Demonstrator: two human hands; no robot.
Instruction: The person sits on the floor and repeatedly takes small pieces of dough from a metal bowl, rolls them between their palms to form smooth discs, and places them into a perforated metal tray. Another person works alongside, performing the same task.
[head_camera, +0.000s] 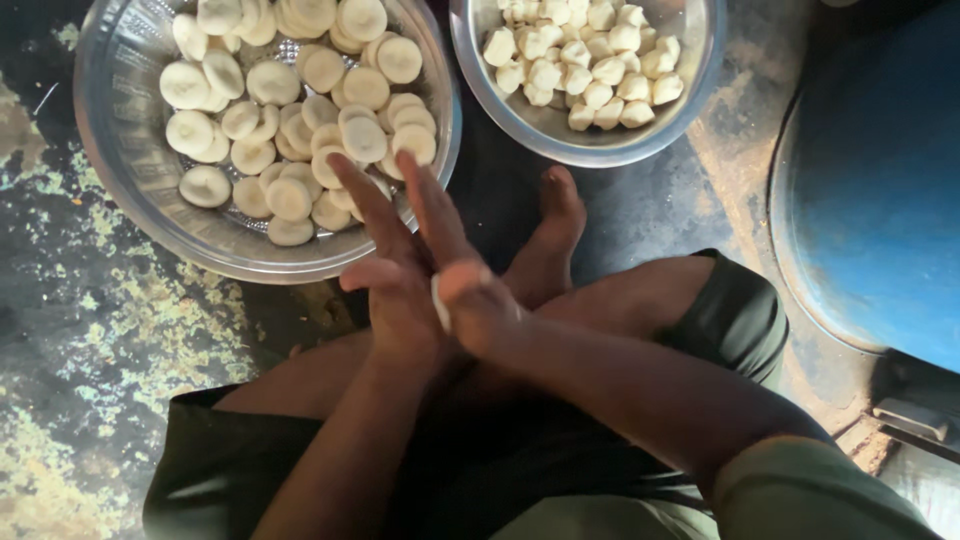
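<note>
A small white piece of dough (438, 303) sits pressed between the two palms, and only its thin edge shows at the gap between them. The left hand (395, 285) lies flat against it from the left, with fingers stretched straight toward the bowls; the right hand (470, 290) presses from the other side, its fingers also straight, so the grip of both hands is flat palms closed on the dough, not curled fingers. The hands are above the person's crossed legs, and one bare foot (548, 240) is just behind them on the floor. Just beyond the fingertips stands a large metal bowl (130, 190) holding many flattened round dough discs (290, 195). To the right of it, near, a smaller metal bowl (690, 100) holds small rough dough lumps (580, 60). A blue drum (880, 180) is at the far right on the dark, stained floor (80, 330).
</note>
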